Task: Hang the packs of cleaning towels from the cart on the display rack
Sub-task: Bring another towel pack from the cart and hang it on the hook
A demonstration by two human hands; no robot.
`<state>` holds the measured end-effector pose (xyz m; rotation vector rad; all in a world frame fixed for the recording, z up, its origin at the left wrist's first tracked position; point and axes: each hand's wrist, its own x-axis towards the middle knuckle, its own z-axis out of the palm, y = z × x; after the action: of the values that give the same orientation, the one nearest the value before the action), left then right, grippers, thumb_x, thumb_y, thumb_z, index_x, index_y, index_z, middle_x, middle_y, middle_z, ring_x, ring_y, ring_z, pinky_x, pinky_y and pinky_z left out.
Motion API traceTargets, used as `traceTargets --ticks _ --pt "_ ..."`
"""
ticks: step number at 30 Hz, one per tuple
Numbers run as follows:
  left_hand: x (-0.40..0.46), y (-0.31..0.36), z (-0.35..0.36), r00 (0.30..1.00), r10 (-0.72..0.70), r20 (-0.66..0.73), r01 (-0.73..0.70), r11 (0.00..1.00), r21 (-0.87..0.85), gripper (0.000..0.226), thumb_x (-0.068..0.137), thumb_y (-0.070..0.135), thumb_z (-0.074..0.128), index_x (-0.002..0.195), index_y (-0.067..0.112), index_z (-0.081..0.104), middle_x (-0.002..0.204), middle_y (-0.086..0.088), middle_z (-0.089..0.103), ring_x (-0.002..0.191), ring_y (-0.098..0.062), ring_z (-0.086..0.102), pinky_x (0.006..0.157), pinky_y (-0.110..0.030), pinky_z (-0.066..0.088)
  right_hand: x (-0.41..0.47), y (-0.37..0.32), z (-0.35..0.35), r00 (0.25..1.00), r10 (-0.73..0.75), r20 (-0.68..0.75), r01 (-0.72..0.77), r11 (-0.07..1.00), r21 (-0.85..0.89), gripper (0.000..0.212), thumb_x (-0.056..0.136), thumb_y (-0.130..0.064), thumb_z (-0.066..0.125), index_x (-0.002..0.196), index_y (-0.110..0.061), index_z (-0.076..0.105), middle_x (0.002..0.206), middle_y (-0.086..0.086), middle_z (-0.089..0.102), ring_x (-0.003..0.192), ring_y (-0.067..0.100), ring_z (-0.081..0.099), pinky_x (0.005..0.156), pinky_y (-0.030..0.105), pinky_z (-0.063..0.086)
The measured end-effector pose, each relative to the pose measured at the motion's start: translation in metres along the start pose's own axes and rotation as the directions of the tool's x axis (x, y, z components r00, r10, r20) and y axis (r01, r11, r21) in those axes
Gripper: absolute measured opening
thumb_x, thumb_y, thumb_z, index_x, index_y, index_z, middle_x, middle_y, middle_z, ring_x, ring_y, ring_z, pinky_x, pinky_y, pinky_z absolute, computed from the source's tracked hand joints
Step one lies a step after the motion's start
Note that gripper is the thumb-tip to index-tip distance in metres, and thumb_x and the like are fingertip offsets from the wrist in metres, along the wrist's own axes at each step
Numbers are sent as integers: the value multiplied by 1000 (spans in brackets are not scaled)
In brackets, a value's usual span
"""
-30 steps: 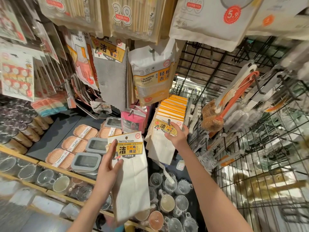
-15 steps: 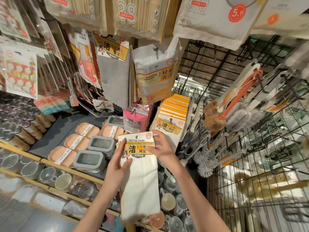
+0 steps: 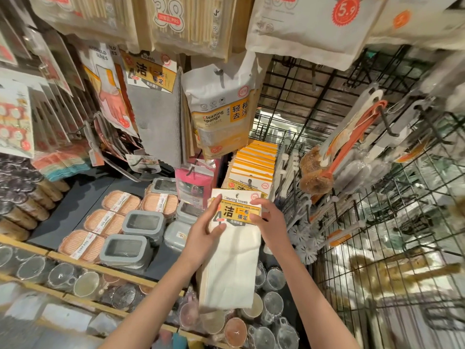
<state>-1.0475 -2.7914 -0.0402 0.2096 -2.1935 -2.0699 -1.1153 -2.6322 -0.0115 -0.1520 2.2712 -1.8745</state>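
Both hands, left hand (image 3: 205,231) and right hand (image 3: 270,220), pinch the towel pack (image 3: 232,248) by its header, lining it up with the hung row (image 3: 253,170).

Change over one second. The right hand (image 3: 270,222), earlier reaching up to the row of hung towel packs (image 3: 254,170), has come down onto the right edge of the held towel pack's (image 3: 234,248) yellow label. The left hand (image 3: 205,234) has carried that pack up and rightward, closer beneath the hung row.
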Motion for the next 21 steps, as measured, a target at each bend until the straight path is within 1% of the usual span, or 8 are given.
traceTargets --ticks 1,3,6,9,11,14,17,21 --pt "7 0 3 1000 3 26 -3 1000 0 66 93 -6 55 144 30 34 139 27 43 126 21 35 97 -1 32 3 1 -3 1000 0 -21 0 1000 -3 26 83 13 53 99 -7 59 115 2 57 98 19 59 67 14 51" --pt "18 -2 7 998 0 55 -1 1000 2 67 92 -8 54 145 28 34 135 33 42 123 24 35 97 -2 32 10 3 -7 998 7 -56 -10 999 -52 26 85 10 54 97 -12 60 120 6 57 101 21 60 70 15 52" --pt "32 -4 11 997 -6 72 6 1000 2 67 91 -12 52 146 21 34 136 34 37 122 27 34 101 -4 30 20 8 -9 995 5 -96 -13 996 -87 28 85 7 56 95 -18 60 122 5 59 104 25 60 77 27 53" --pt "43 -5 14 997 5 71 -5 1000 10 66 91 -13 52 145 21 33 137 32 35 121 29 32 99 0 28 28 12 -9 991 -32 -128 20 995 -97 27 85 5 59 95 -21 61 121 2 60 109 27 58 89 42 50" --pt "49 -6 16 998 -5 61 5 1000 2 67 91 -13 52 144 24 34 135 32 38 120 29 33 98 0 29 33 16 -9 991 -40 -129 27 994 -104 26 86 5 59 97 -19 62 122 2 59 111 28 57 92 46 48" --pt "53 -11 20 999 -23 41 22 1000 22 62 90 -13 53 141 22 44 132 30 44 123 18 37 99 -2 29 39 22 -8 989 -7 -145 -7 995 -98 27 86 6 57 99 -17 62 123 3 57 111 27 57 93 47 48" --pt "55 -17 22 1000 -11 20 10 999 40 56 88 -15 54 134 17 52 135 17 49 130 4 39 103 -3 28 40 28 -7 986 1 -165 -20 994 -111 26 87 5 56 100 -18 63 123 2 57 112 23 56 96 45 46" --pt "58 -17 26 999 0 51 -3 998 58 55 87 -15 55 131 20 54 131 21 49 127 9 38 101 0 27 39 34 -9 980 6 -201 -27 995 -100 26 89 3 55 107 -14 65 124 0 58 119 17 52 100 36 43"
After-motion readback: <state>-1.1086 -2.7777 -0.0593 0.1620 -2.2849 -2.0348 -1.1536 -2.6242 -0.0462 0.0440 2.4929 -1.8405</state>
